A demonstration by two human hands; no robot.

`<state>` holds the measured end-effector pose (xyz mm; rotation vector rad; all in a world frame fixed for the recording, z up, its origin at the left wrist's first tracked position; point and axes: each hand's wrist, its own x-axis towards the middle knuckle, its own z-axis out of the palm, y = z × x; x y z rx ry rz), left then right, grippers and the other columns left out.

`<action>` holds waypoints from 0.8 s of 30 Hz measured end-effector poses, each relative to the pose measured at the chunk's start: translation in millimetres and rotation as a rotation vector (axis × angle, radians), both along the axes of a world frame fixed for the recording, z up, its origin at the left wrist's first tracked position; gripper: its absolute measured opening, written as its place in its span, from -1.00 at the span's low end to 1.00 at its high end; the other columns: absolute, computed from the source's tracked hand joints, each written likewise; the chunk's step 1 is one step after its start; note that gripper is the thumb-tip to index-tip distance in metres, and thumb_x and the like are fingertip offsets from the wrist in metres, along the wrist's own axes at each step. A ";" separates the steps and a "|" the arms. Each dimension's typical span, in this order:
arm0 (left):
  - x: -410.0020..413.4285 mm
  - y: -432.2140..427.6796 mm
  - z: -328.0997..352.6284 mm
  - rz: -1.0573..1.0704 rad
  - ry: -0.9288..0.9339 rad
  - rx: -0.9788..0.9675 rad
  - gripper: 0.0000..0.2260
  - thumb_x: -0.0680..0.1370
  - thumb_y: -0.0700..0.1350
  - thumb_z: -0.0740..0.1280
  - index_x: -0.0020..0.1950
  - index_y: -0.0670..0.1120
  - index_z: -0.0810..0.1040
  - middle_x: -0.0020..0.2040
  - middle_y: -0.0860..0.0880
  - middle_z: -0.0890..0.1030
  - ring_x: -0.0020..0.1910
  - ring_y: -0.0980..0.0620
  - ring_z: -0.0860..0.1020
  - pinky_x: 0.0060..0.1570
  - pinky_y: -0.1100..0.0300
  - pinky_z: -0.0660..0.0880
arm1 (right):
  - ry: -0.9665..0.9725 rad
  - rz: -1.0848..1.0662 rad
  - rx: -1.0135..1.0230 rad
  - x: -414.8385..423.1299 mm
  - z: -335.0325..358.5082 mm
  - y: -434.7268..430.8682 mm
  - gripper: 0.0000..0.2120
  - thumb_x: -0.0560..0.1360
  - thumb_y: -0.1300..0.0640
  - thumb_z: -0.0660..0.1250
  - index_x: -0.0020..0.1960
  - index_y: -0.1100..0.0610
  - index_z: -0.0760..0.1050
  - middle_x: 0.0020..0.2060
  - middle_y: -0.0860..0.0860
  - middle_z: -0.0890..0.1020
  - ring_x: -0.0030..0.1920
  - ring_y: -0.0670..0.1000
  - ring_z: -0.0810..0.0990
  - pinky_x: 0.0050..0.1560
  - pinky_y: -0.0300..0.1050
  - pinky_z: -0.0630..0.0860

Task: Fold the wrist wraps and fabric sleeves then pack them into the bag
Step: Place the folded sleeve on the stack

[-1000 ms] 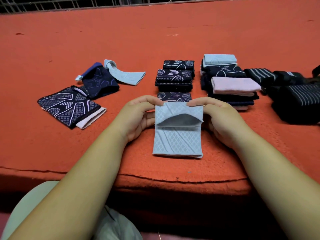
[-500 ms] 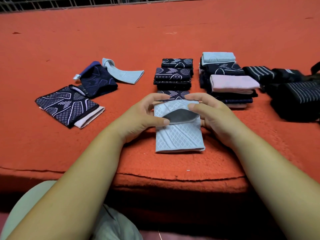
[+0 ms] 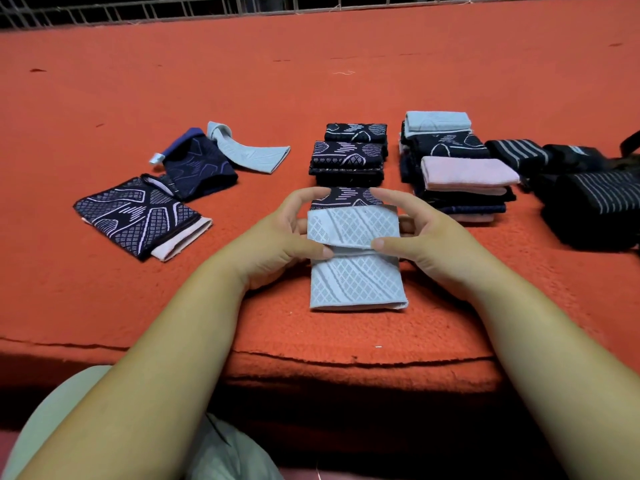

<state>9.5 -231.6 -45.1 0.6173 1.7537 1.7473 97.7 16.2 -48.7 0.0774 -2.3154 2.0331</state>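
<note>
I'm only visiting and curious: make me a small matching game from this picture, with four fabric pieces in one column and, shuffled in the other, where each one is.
Things
1. patterned pale blue sleeve
2. pink sleeve
3. striped black wraps
4. twisted pale blue sleeve

Places
A. far right of the orange mat
B. on top of a folded stack, right of centre
C. loose on the left, beside a navy sleeve
D. pinched by the left hand and right hand, half folded

Pairs: 1-D, 2-B, 3-A, 4-C
</note>
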 end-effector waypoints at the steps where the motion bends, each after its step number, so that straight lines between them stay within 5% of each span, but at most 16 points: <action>1: 0.6 0.6 0.8 0.016 -0.007 0.004 -0.23 0.51 -0.56 0.36 0.58 0.04 0.31 0.26 -0.31 0.66 0.10 -0.15 0.70 0.01 0.04 0.66 | 0.003 0.005 -0.004 -0.4 -0.3 0.4 -0.30 0.52 0.37 0.52 0.49 -0.20 0.51 0.19 0.04 0.74 0.23 0.05 0.72 0.26 -0.02 0.66; 3: 2.9 2.9 2.4 0.076 -0.009 0.001 -0.35 0.55 -0.55 0.31 0.52 -0.04 0.36 0.16 -0.22 0.71 -0.06 -0.03 0.72 -0.24 0.16 0.62 | -0.001 0.020 -0.035 -2.2 -2.4 1.0 -0.27 0.52 0.40 0.50 0.54 -0.16 0.45 0.17 0.08 0.75 0.22 0.10 0.72 0.25 -0.01 0.66; 6: 6.1 5.4 2.9 0.136 0.014 -0.018 -0.52 0.60 -0.47 0.29 0.46 -0.10 0.41 -0.01 -0.12 0.72 -0.14 -0.03 0.71 -0.33 0.15 0.60 | -0.003 -0.002 -0.035 -6.0 -7.7 1.2 -0.26 0.53 0.37 0.50 0.58 -0.12 0.39 0.11 0.12 0.77 0.16 0.11 0.75 0.20 0.01 0.67; 11: 6.3 7.1 4.7 0.159 -0.012 -0.005 -0.50 0.65 -0.34 0.33 0.55 -0.01 0.38 -0.22 -0.03 0.68 -0.33 0.06 0.64 -0.42 0.20 0.54 | 0.037 -0.077 0.064 -10.6 -14.3 2.1 -0.40 0.54 0.15 0.56 0.49 -0.21 0.49 -0.13 0.06 0.64 -0.23 -0.08 0.54 -0.23 -0.18 0.48; 17: 6.3 4.4 7.1 0.069 -0.120 0.080 -0.52 0.57 -0.24 0.44 0.49 -0.15 0.46 0.18 -0.20 0.71 -0.01 -0.05 0.74 -0.10 0.13 0.67 | 0.044 -0.079 -0.011 -8.9 -11.2 0.2 -0.44 0.56 0.32 0.49 0.46 -0.08 0.51 0.09 -0.02 0.76 0.00 -0.12 0.70 -0.16 -0.29 0.57; 24: 5.2 4.2 4.7 0.108 -0.086 0.045 -0.67 0.62 -0.37 0.34 0.36 -0.14 0.47 0.01 -0.06 0.74 -0.12 0.04 0.72 -0.16 0.13 0.66 | 0.042 -0.042 -0.128 -8.3 -8.8 -1.1 -0.40 0.61 0.31 0.43 0.50 -0.16 0.37 0.10 0.09 0.76 -0.08 0.05 0.61 -0.21 -0.10 0.47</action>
